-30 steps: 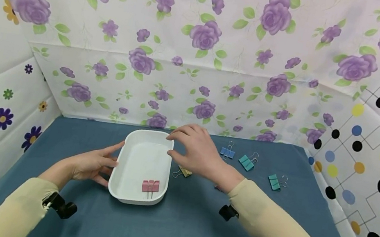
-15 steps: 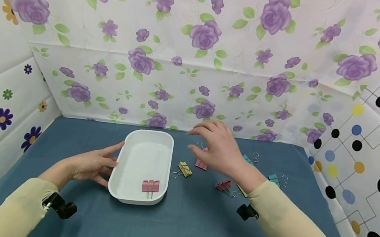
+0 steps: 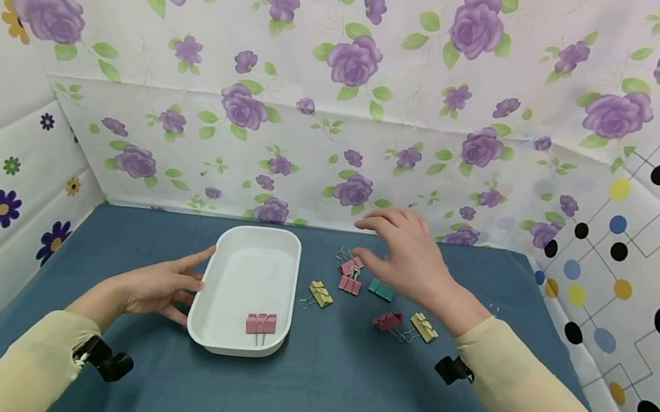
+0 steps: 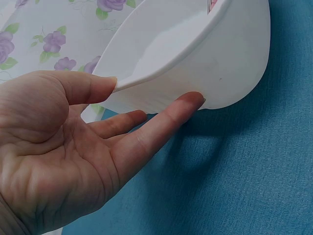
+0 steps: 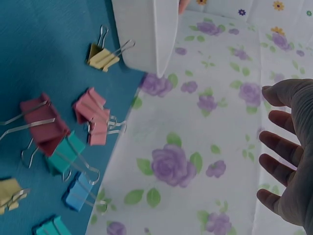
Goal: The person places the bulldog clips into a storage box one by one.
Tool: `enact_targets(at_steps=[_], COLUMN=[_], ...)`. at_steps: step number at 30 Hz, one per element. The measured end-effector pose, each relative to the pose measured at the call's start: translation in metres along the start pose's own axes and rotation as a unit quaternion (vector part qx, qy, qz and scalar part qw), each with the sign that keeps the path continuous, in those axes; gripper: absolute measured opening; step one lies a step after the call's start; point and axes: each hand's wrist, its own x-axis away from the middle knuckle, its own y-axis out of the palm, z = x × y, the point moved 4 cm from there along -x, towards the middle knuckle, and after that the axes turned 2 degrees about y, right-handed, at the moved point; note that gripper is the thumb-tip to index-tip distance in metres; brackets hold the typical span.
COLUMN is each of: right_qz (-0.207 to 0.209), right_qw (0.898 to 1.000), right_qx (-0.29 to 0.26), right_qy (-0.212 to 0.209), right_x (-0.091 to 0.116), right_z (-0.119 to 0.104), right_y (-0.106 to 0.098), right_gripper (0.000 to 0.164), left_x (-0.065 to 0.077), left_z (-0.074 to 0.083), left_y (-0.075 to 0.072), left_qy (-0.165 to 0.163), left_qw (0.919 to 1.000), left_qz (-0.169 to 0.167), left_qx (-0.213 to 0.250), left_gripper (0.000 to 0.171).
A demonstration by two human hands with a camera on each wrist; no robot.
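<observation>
Your head camera looks forward and down; both nearer wrist views share the tray [image 3: 249, 265] beside your left hand [image 3: 160, 286].

A white tray [image 3: 249, 269] holds one pink binder clip [image 3: 261, 323]; coloured clips [image 3: 321, 294] lie beside it.

The right hand [image 3: 403, 254] hides the blue clip [image 5: 78, 192] from the head view; of another, only a wire loop [image 3: 494, 308] shows beside the right sleeve [image 3: 551, 407]. The left wrist view crops the white tray [image 4: 234, 54] and pink clip [image 4: 213, 5]; the right wrist view cuts off a yellow clip [image 5: 10, 195] and a teal clip [image 5: 53, 227].
</observation>
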Motion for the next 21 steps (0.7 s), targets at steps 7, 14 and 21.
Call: enact_targets(at_steps=[7,14,21], right_qz=[0.005,0.012,0.025], right_qw=[1.000,0.999,0.998], right_qx=[0.015,0.023,0.022], right_qy=[0.016,0.026,0.048], right_x=[0.009,0.018,0.021], right_z=[0.018,0.033,0.046], right_y=[-0.008,-0.018,-0.028], right_gripper=[0.040,0.041,0.038], left_x=[0.001,0.002,0.001], left_z=[0.001,0.001,0.000], left_y=[0.001,0.002,0.002], left_qy=[0.001,0.001,0.001], left_qw=[1.0000,1.0000,1.0000], left_qz=[-0.001,-0.003,0.000], left_qx=[-0.002,0.000,-0.004], left_gripper=[0.073,0.073,0.074])
